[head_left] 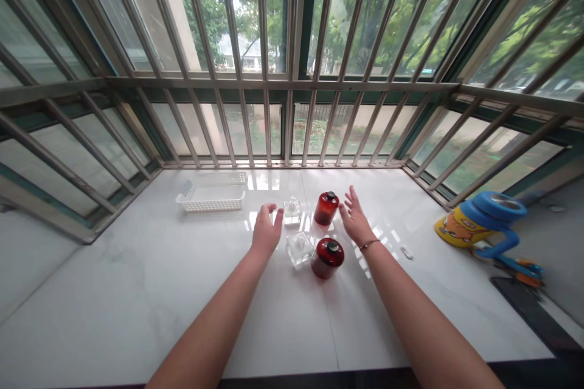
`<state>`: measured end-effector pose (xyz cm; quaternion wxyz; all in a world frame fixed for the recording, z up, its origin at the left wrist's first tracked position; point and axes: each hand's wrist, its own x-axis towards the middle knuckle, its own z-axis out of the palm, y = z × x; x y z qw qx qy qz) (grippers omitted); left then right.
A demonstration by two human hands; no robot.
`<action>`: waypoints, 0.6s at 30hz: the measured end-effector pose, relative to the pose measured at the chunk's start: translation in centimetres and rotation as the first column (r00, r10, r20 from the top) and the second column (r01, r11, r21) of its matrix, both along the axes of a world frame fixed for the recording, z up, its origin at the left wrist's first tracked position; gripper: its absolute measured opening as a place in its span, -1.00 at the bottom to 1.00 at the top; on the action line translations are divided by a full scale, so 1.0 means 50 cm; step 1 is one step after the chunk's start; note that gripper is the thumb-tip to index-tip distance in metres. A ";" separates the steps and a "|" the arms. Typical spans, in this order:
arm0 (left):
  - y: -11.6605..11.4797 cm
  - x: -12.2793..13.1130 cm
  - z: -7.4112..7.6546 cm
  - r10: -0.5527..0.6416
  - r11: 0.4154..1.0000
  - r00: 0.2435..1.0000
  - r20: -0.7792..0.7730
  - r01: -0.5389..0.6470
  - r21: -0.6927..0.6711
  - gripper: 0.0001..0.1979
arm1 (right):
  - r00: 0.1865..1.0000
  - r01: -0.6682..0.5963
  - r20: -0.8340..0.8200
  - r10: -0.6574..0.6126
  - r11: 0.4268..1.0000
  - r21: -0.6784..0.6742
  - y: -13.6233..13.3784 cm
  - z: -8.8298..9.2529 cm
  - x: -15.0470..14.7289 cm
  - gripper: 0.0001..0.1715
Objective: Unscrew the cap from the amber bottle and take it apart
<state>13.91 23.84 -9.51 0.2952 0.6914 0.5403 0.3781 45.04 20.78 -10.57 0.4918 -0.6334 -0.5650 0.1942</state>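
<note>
Two red glass jars with dark knobs stand on the white counter: the far red jar (pixel 325 209) and the near red jar (pixel 326 260). To their left are two clear glass pieces, a small far one (pixel 292 213) and a squarish near one (pixel 299 250). My left hand (pixel 267 228) is just left of the far clear piece, fingers curved and thumb apart, with nothing in it. Beside the far red jar on its right, my right hand (pixel 355 219) has its fingers spread and holds nothing. Whether its fingertips touch the jar, I cannot tell.
A white perforated basket (pixel 212 202) lies at the back left. On the right stands a blue and yellow mug (pixel 474 222) with a handle, near a dark flat object (pixel 524 307). A small white item (pixel 406 253) lies right of my wrist. Metal window bars (pixel 288 127) close off the back.
</note>
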 end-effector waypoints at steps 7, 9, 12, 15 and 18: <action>-0.132 -0.015 -0.025 -0.339 0.939 0.940 0.032 0.340 -0.060 0.14 | 0.997 0.006 -0.083 0.006 0.989 0.145 -0.178 -0.006 -0.029 -0.32; -0.130 -0.003 -0.032 -0.341 0.935 0.940 0.018 0.341 -0.101 0.17 | 0.984 -0.095 -0.138 0.112 0.988 0.120 -0.214 -0.024 -0.052 -0.29; -0.122 0.012 -0.030 -0.327 0.937 0.945 -0.009 0.322 -0.137 -0.13 | 0.950 -0.253 -0.178 0.257 0.966 0.042 -0.240 -0.041 -0.089 -0.14; -0.131 0.004 -0.017 -0.339 0.931 0.940 -0.021 0.332 -0.152 -0.29 | 0.950 -0.262 -0.191 0.248 0.964 -0.054 -0.248 -0.032 -0.120 0.07; -0.162 -0.036 -0.002 -0.381 0.909 0.924 -0.023 0.370 -0.192 -0.27 | 0.968 -0.220 -0.151 0.201 0.969 -0.117 -0.257 -0.007 -0.140 -0.07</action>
